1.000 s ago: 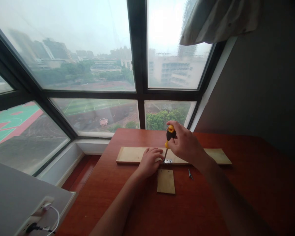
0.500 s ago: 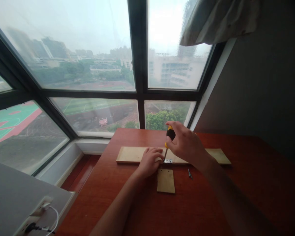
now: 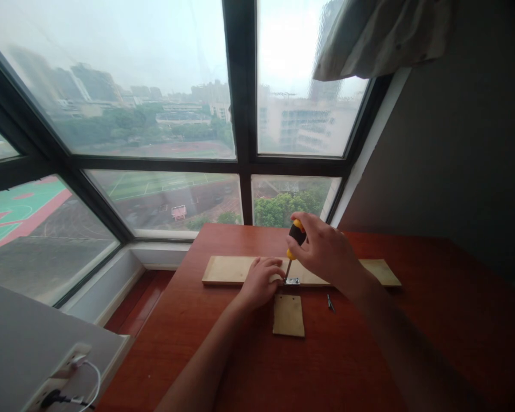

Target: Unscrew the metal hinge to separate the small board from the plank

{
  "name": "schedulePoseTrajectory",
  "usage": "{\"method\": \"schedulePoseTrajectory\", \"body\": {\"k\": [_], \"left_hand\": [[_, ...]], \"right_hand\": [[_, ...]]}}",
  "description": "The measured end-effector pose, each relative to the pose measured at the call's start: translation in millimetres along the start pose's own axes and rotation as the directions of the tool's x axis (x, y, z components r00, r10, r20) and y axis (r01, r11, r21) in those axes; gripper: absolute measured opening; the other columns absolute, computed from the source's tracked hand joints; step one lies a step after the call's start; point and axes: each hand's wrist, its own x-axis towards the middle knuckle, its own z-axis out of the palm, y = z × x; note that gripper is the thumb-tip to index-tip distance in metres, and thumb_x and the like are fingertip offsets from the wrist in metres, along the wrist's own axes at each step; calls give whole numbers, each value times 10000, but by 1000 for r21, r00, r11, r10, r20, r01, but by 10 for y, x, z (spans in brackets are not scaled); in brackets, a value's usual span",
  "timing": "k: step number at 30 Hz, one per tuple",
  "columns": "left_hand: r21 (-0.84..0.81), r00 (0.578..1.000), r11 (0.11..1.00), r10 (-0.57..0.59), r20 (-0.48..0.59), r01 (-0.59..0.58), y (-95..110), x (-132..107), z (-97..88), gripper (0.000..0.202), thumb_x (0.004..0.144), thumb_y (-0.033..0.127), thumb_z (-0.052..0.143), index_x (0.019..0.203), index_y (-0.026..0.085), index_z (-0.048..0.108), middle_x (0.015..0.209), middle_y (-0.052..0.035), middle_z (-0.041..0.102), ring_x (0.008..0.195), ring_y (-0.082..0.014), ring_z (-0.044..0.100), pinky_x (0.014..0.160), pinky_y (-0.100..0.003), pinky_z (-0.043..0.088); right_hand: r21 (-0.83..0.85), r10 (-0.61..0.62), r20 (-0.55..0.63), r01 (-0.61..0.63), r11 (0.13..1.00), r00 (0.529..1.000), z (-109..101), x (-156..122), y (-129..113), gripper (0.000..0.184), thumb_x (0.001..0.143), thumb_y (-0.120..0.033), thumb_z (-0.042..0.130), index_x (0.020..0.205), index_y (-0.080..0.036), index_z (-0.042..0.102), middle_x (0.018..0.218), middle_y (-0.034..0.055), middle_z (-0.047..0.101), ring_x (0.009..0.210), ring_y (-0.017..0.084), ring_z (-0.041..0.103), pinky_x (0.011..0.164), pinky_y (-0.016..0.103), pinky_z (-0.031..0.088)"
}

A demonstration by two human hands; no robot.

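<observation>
A long pale wooden board (image 3: 227, 269) lies across the red-brown table. My right hand (image 3: 326, 246) is wrapped round a yellow-and-black screwdriver (image 3: 297, 233), tilted with its shaft pointing down. The screwdriver's tip meets a small silver metal plate (image 3: 292, 281), perhaps a hinge, at the board's near edge. My left hand (image 3: 262, 281) rests on the board, fingers bent in close to the tip; whatever they pinch there is too small to make out. Nearer to me lies a small wooden piece (image 3: 288, 316) with two holes. Right of it are a few dark screws (image 3: 330, 303).
The wooden table (image 3: 249, 372) reaches the window frame (image 3: 244, 166) at the back. A curtain (image 3: 381, 40) hangs at the upper right. A wall socket (image 3: 71, 359) with plugs and a white cable sits at the lower left, beyond the table's left edge.
The screwdriver's handle leans very slightly differently in my right hand. The view has shifted a little; the board, the small piece and my left hand otherwise stay put.
</observation>
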Motion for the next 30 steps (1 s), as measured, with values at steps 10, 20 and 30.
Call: {"method": "schedulePoseTrajectory", "body": {"k": [10, 20, 30], "left_hand": [[1, 1000, 1000, 12, -13, -12, -35, 17, 27, 226, 742, 114, 601, 846, 269, 729, 1243, -33, 633, 1168, -234, 546, 1040, -402, 334], [10, 1000, 1000, 17, -15, -17, -8, 20, 9, 172, 743, 136, 624, 817, 250, 730, 1224, -49, 642, 1159, -242, 552, 1024, -404, 356], [13, 999, 1000, 14, -40, -13, -38, 24, 70, 186, 736, 129, 638, 828, 263, 729, 1209, -27, 651, 1150, -223, 556, 1033, -390, 350]], "right_hand": [[71, -1, 46, -2, 997, 999, -30, -30, 18, 422, 759, -163, 492, 1175, -239, 484, 1102, 37, 637, 818, 195, 606, 620, 285, 384], [0, -14, 37, 14, 1000, 999, 1, -36, -76, 458, 863, -420, 504, 1282, -240, 460, 1103, 56, 649, 782, 207, 621, 635, 309, 402], [18, -38, 9, 38, 999, 999, -6, 71, -61, 367, 799, -179, 490, 1161, -219, 531, 1138, 66, 646, 900, 217, 631, 708, 308, 439]]}}
